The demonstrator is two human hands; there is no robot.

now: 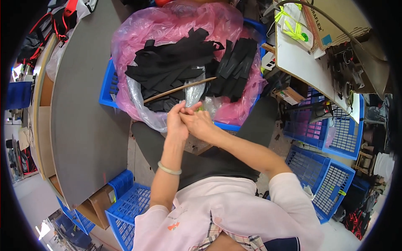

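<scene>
My left hand point(177, 122) and my right hand point(202, 124) meet in front of me, at the near edge of a bin lined with pink plastic point(138, 26). The right fingers press into the left palm, and the left fingers reach round behind them. Whatever lies between them, if anything, is hidden. Just beyond my fingertips a thin wooden stick point(180, 89) lies slantwise over cut black fabric strips point(173, 58). Another bundle of black strips point(235, 69) rests at the right of the bin. A clear plastic sheet point(195, 91) shows between the two piles.
The blue bin point(109, 83) stands between my knees. A grey tabletop point(90, 125) runs along my left. At right are a white table point(307, 62) with a cardboard box point(335, 23), and blue crates point(331, 184) below. Another blue crate point(130, 209) sits at lower left.
</scene>
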